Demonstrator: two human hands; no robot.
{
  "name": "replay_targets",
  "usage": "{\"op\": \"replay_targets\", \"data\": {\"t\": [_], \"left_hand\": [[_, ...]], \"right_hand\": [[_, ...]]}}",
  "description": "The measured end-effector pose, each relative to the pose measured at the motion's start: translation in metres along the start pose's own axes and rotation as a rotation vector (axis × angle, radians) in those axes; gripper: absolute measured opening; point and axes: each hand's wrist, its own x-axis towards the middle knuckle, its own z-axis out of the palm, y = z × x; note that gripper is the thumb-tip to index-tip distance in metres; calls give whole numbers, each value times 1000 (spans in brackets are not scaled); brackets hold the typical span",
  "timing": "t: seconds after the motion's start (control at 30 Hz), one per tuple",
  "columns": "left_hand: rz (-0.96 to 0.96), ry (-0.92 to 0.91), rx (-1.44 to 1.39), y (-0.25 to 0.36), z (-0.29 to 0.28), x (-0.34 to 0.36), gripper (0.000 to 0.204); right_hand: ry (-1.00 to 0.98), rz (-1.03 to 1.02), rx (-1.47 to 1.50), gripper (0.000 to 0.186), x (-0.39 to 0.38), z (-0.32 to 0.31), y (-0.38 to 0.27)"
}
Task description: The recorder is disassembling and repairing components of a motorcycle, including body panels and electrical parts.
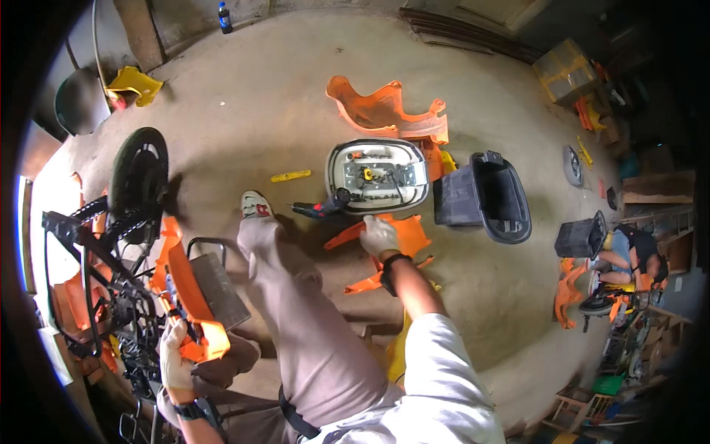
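Note:
My left hand (174,349), in a white glove, is closed at the lower end of an orange body panel (191,285) beside the black scooter frame (92,259). My right hand (379,235), gloved too, has its fingers curled above orange panels (408,232) lying on the floor. What its fingers hold, if anything, is hidden. Just beyond it, a pale oval tray (336,177) carries screws and small parts. A black and red cordless screwdriver (322,208) lies against the tray's near left side. A yellow strip (291,176) rests to the left.
Right of the tray lies a dark storage bucket (462,198). Behind the tray is a large orange shell (384,111). The scooter's wheel (139,185) stands at left. Another person (629,255) crouches at far right among orange parts. A cardboard box (566,72) stands at back right.

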Motion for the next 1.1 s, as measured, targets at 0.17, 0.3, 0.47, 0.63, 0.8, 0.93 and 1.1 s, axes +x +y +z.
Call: {"op": "replay_targets", "data": {"t": [0.17,0.3,0.47,0.63,0.8,0.93,1.1], "left_hand": [[-67,6,10,7,14,8,30],[-65,58,3,6,13,14,35],[-134,45,9,7,6,20,40],[-139,67,-21,6,3,23,41],[-136,112,-14,4,2,19,43],[-140,64,-33,4,6,19,45],[-108,74,-45,7,11,20,46]], "right_hand": [[174,39,-244,32,48,20,-23],[74,70,-333,26,66,45,-17],[319,-56,-428,42,90,82,12],[194,-142,-322,42,95,92,34],[215,-269,-289,37,86,75,34],[88,-264,-238,41,68,58,28],[-39,-255,-285,41,50,44,13]]}}
